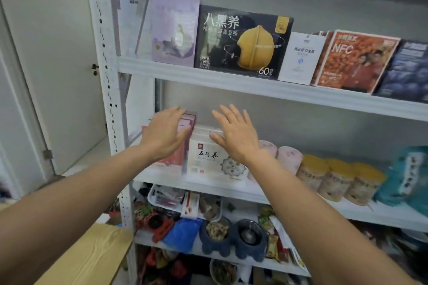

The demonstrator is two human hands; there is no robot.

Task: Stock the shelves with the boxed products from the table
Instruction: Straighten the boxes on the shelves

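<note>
**Both hands open at two boxes, left end of middle shelf**

Left hand is flat, its fingers straight and close together, laid over the upper front of the pink box. No grip. Cannot tell whether the palm really touches it.

Right hand is spread wide, holding nothing. It is in front of the top right of the white box; the thumb points left across the box's upper edge. Contact is unclear.

The white box stands upright at the front edge of the middle shelf, near its left end. The pink box stands just beside it on the left, touching or nearly so.

Further right on the same shelf: pink canisters, yellow-lidded jars, teal bag.

Top shelf, left to right: lilac box, black box, small white box, orange NFC box, dark blue box.

Wooden table corner at bottom left.
</note>
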